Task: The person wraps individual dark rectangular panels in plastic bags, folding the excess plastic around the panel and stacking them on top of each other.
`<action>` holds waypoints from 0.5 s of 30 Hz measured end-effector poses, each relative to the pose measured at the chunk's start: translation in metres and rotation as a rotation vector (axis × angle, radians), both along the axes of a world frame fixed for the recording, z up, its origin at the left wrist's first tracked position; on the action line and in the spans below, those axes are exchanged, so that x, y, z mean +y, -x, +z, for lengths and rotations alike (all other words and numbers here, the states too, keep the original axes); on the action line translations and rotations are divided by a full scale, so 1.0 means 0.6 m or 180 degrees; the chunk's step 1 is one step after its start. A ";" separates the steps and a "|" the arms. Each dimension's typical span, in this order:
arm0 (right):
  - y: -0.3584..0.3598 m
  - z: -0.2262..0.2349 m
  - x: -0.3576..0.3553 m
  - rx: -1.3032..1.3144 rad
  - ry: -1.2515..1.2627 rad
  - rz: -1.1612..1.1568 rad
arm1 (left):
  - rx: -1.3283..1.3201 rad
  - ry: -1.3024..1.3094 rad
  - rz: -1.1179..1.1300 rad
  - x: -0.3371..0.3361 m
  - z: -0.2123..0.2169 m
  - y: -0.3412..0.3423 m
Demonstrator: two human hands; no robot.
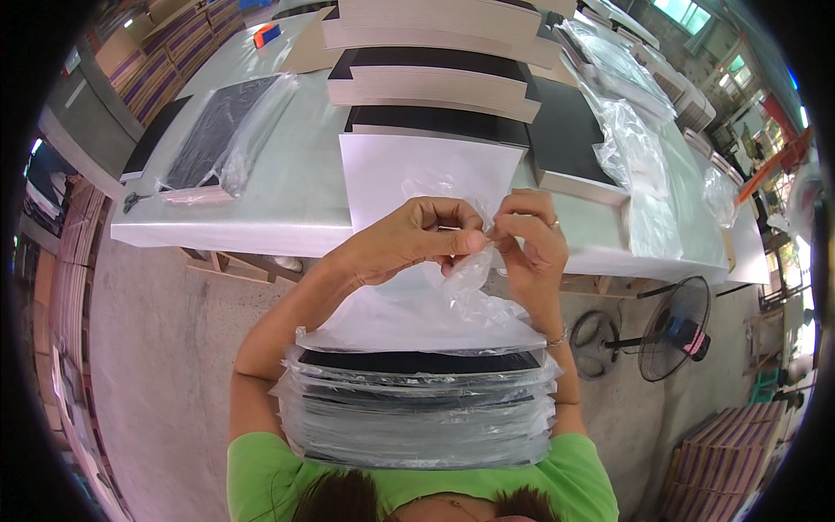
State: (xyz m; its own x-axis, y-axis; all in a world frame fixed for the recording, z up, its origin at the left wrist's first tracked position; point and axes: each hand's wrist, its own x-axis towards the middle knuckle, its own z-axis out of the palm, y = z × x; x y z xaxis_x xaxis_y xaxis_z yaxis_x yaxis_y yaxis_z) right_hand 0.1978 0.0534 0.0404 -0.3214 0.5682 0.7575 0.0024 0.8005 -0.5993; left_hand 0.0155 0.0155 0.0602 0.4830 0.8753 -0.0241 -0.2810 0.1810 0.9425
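My left hand (422,237) and my right hand (529,239) meet above the near table edge. Both have fingers closed in a pinch on a crumpled piece of clear plastic film (470,277), which hangs below them. Just beyond, a white sheet (370,170) leans from the black-topped stacks toward me. Close to my body is a pile of black boards in clear plastic wrapping (422,418), with a white sheet (391,320) over its far side. A bracelet circles my right wrist, and a ring sits on a finger of that hand.
Thick black-topped stacks with pale edges (435,83) fill the table's middle. A wrapped black board stack (222,130) and scissors (135,200) lie left, an orange-and-blue object (267,35) farther back. Plastic bags (639,157) spread right. A fan (674,331) stands on the floor.
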 end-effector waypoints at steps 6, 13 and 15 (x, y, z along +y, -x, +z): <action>-0.009 -0.010 0.008 0.0218 0.0064 -0.0169 | 0.0081 0.0074 0.0173 -0.001 -0.006 0.008; -0.004 -0.010 0.004 -0.0158 -0.0399 -0.0181 | 0.0568 -0.0340 0.0042 -0.001 -0.018 0.003; -0.003 -0.014 0.005 -0.0101 -0.0336 -0.0110 | 0.0521 -0.0322 0.0075 -0.003 -0.014 -0.001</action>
State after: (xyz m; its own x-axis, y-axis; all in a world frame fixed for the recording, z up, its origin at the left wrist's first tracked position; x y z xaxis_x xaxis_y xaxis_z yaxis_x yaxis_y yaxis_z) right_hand 0.1993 0.0564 0.0320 -0.3278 0.4970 0.8035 0.0488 0.8582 -0.5109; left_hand 0.0163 0.0139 0.0517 0.4591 0.8883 -0.0119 -0.1256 0.0781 0.9890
